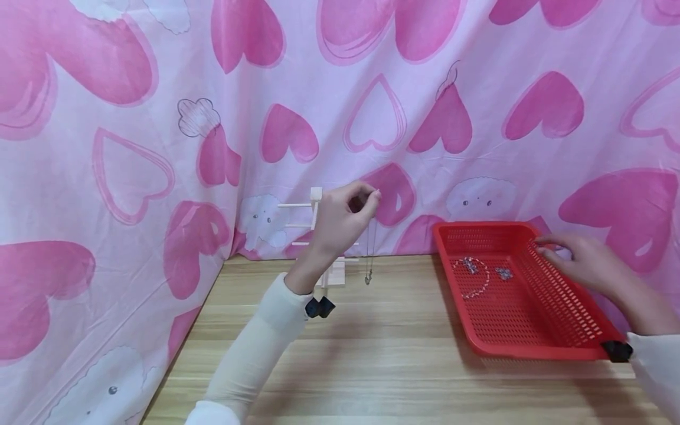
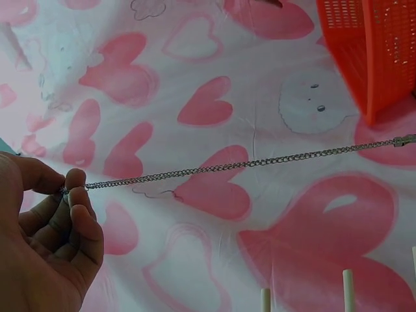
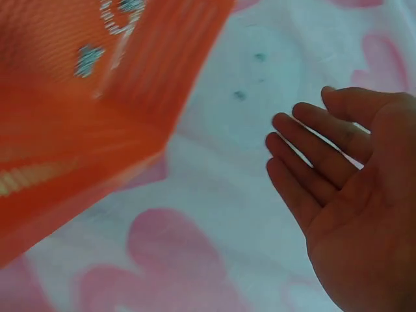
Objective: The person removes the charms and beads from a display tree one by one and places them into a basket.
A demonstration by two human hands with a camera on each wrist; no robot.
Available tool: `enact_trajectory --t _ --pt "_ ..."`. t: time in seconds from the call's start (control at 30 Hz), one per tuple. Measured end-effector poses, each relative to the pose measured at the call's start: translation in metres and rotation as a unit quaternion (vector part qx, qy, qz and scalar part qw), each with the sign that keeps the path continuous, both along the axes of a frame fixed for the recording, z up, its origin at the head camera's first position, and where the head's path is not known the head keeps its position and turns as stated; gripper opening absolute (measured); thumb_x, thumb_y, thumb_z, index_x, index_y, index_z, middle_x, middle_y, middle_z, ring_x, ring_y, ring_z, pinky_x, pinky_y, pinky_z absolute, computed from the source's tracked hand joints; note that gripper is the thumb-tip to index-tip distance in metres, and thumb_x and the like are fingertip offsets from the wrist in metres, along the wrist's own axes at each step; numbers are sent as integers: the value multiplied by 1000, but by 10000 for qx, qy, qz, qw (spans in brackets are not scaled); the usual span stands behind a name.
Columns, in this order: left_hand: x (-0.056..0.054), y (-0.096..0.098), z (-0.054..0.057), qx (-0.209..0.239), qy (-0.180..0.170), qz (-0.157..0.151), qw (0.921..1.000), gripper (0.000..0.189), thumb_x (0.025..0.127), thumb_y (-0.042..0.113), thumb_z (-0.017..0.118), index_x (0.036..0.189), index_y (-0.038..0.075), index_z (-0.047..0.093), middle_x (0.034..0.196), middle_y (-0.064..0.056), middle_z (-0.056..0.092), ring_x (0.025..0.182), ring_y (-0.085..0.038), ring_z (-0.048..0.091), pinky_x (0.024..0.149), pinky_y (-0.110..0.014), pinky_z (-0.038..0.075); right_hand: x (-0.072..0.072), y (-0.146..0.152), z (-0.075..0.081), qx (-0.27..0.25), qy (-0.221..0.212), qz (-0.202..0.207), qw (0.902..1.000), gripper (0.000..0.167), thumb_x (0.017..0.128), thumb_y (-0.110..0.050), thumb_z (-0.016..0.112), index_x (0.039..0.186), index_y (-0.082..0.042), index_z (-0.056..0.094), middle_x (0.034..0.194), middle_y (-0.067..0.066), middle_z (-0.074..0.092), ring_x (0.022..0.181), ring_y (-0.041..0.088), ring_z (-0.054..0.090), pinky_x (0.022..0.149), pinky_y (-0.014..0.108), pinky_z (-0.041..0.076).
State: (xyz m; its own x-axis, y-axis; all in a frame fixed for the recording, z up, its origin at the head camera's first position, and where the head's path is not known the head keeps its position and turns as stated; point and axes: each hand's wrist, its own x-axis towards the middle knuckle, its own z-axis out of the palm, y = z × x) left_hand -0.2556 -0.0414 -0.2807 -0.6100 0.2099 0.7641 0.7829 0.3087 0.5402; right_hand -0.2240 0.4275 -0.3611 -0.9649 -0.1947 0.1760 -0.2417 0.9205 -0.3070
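My left hand (image 1: 342,218) is raised above the table, thumb and fingertips pinching one end of a thin silver chain necklace (image 2: 247,164). The doubled chain hangs straight down, with a small pendant (image 1: 368,277) at its lower end. Partly hidden behind that hand and wrist stands a pale wooden rack (image 1: 316,195) with thin pegs sticking out sideways. On the right, my right hand (image 1: 589,262) hovers by the far right side of the red plastic basket (image 1: 531,353). Its fingers are extended and apart in the right wrist view, holding nothing.
Inside the basket lie a beaded loop (image 1: 487,282) and a small silvery piece (image 1: 503,273). A pink and white heart-print curtain (image 1: 435,29) closes off the back and left of the wooden table (image 1: 404,378).
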Motion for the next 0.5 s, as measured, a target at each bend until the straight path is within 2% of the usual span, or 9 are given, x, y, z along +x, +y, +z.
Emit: enact_trajectory --t 0.13,0.23,0.3,0.43,0.5 --pt "0 8 0 -116 -75 -49 9999 12 99 8 70 92 1 78 71 -6 67 63 -14 56 59 -21 47 8 23 -19 121 -49 -123 9998 63 103 -35 71 146 8 55 138 44 57 118 68 56 84 84 51" --pt "1 13 1 -183 -133 -170 9996 12 100 7 70 94 1 77 74 -6 68 65 -14 57 61 -21 49 13 40 -37 46 148 -103 9998 65 104 -34 68 150 8 50 146 47 47 122 73 49 88 90 42" --pt "1 17 2 -247 -155 -203 9994 12 100 8 69 94 1 77 74 -6 68 65 -13 57 61 -21 50 17 49 -46 -119 43 -100 9999 71 104 -33 68 156 9 42 152 47 39 128 74 42 90 93 36" --pt "-2 25 3 -336 -138 -248 9990 13 101 8 68 94 1 77 74 -5 69 66 -12 58 62 -19 50 25 65 -66 -187 -163 -95 9996 86 104 -32 67 166 6 21 168 42 15 148 72 17 90 95 25" --pt "-3 29 4 -374 -106 -258 9989 13 101 7 69 94 0 78 75 -5 69 67 -12 58 63 -19 51 27 71 -76 -190 -138 -67 9997 89 104 -32 65 168 2 13 172 37 5 154 67 5 96 96 21"
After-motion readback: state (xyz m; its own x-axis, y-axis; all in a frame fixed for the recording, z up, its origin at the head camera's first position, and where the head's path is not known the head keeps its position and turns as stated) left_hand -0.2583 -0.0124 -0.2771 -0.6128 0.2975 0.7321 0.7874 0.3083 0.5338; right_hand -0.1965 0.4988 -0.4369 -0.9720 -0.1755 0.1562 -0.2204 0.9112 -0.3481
